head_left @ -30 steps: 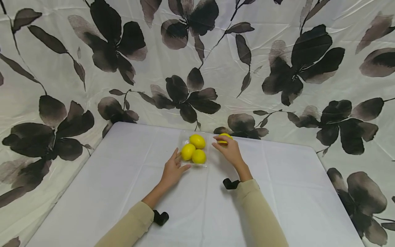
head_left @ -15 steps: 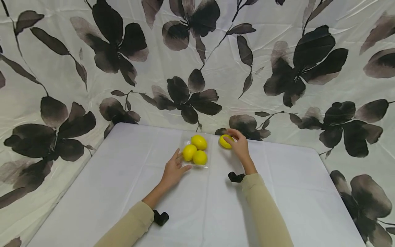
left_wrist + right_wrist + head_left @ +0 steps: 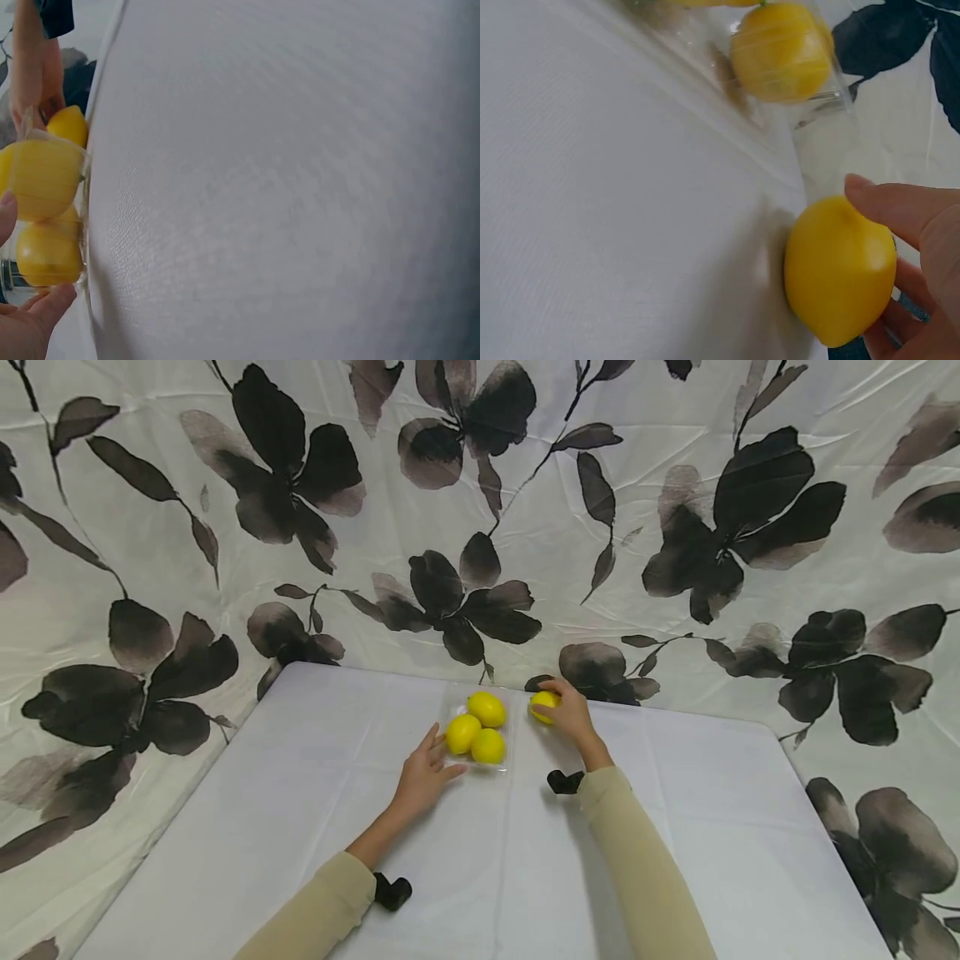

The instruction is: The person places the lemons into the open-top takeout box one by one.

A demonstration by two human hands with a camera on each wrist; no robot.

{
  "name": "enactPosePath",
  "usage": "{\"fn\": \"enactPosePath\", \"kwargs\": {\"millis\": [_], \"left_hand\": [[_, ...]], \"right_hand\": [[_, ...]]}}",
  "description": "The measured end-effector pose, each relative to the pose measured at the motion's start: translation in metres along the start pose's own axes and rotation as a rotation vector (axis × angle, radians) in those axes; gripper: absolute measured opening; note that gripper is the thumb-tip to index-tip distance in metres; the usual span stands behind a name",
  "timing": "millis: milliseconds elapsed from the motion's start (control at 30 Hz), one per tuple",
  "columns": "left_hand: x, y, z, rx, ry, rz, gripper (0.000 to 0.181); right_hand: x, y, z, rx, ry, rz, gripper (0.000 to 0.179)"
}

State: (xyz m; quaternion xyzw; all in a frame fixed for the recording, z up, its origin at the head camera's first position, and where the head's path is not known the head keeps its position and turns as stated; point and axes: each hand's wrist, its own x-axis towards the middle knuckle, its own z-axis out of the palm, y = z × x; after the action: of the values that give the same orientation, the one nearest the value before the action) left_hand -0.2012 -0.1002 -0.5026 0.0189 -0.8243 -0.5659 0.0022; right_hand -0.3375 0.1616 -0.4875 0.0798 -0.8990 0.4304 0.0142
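Three yellow lemons (image 3: pixel 462 733) sit inside a clear plastic box (image 3: pixel 507 735) near the far edge of the white-covered table. My left hand (image 3: pixel 422 777) rests against the box's near left corner, thumb and fingers spread along its sides. Through the clear wall, lemons (image 3: pixel 43 180) show in the left wrist view. Just right of the box, my right hand (image 3: pixel 572 714) holds another lemon (image 3: pixel 840 270) between thumb and fingers. That lemon is close over the cloth, its shadow falling beside it. Some right fingers are hidden behind the lemon.
A white cloth (image 3: pixel 315 810) covers the table, whose far edge lies right behind the box and the held lemon. Behind it hangs a floral curtain (image 3: pixel 480 477). Black wrist-worn devices (image 3: pixel 392 892) stick out beside both sleeves.
My right hand first shifted right with the lemon coming more into view, then came slightly back left with its fingers round it. The left hand stays at the box.
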Motion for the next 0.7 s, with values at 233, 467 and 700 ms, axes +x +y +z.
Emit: {"fn": "enactPosePath", "kwargs": {"millis": [233, 467, 700], "left_hand": [[0.000, 0.000, 0.000, 0.010, 0.004, 0.003, 0.092], [-0.001, 0.002, 0.000, 0.004, 0.004, 0.007, 0.092], [0.000, -0.001, 0.002, 0.002, 0.000, 0.021, 0.091]], "right_hand": [[-0.003, 0.001, 0.001, -0.126, 0.020, -0.052, 0.045], [-0.013, -0.007, -0.003, -0.096, 0.029, -0.064, 0.052], [-0.020, -0.017, -0.005, -0.013, 0.090, -0.092, 0.052]]}}
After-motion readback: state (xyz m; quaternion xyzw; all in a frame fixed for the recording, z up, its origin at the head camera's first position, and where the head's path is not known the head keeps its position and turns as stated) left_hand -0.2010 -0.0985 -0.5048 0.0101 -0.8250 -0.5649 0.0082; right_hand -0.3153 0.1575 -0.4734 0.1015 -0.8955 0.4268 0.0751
